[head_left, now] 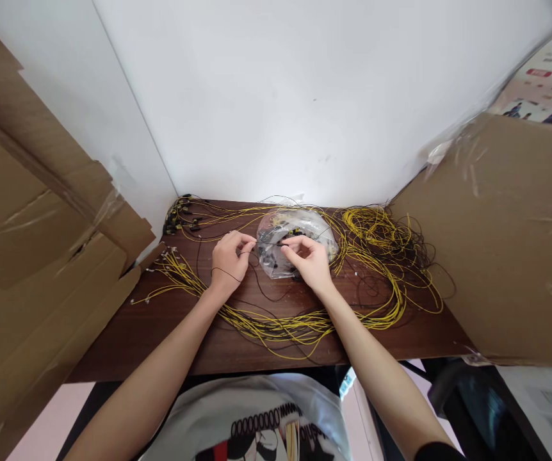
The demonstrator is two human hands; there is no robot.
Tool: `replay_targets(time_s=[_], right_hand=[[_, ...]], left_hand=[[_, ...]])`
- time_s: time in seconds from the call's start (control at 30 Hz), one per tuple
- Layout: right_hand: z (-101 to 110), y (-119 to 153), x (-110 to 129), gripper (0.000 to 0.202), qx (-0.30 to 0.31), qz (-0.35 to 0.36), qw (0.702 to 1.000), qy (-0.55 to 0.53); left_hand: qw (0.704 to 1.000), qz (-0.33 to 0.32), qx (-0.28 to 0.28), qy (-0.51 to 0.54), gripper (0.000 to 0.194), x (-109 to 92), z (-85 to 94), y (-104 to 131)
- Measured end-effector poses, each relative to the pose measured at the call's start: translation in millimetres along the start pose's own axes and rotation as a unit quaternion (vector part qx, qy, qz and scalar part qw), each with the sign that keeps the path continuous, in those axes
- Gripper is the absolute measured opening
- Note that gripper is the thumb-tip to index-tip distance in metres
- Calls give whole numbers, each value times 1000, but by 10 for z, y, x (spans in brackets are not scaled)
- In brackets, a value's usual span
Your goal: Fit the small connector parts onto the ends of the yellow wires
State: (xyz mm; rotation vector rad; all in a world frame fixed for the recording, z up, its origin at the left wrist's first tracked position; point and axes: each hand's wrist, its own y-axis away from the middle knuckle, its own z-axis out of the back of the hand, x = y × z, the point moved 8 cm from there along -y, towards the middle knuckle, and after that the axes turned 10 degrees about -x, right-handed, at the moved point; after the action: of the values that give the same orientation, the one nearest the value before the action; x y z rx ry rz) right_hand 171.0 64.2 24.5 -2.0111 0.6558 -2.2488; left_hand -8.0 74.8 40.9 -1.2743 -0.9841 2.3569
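A thin black wire point(269, 243) runs between my two hands over the table. My left hand point(230, 262) pinches it between thumb and forefinger, and a loop of dark wire crosses the wrist. At the other end, my right hand point(310, 261) closes thumb and fingertips on the wire, where a small dark piece shows, too small to name. Just behind the fingers lies a clear plastic bag point(300, 221) with small black and yellow parts inside. A bundle of yellow and black wires point(276, 326) curves across the table below both hands, partly under my forearms.
A tangled heap of yellow wire point(372, 224) lies at the right. Black connector ends point(176, 214) cluster at the back left; pale wire ends point(168, 253) lie below them. Cardboard sheets point(40, 211) flank the brown table point(127, 346), with a white wall point(280, 96) behind.
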Motion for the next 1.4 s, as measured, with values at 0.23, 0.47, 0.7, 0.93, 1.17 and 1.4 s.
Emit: replay_targets(time_s=[0.23, 0.47, 0.7, 0.93, 1.17, 1.4], right_hand=[[97, -55, -58, 21, -36, -41, 998, -21], [184, -78, -121, 20, -76, -108, 986, -105], [246, -94, -140, 19, -99, -123, 978, -136], [261, -95, -171, 18, -117, -133, 972, -152], [185, -62, -155, 19, -91, -104, 986, -98], [6, 18, -26, 17, -20, -9, 1000, 5]], left_hand=[[998, 43, -32, 13, 9, 97, 81, -40], [994, 87, -55, 29, 9, 174, 115, -51], [986, 134, -74, 59, 10, 324, 122, -40], [982, 148, -71, 95, 12, 357, 89, -24], [981, 135, -25, 137, 14, 242, 5, -9], [985, 64, 82, 135, 18, -16, -157, 60]])
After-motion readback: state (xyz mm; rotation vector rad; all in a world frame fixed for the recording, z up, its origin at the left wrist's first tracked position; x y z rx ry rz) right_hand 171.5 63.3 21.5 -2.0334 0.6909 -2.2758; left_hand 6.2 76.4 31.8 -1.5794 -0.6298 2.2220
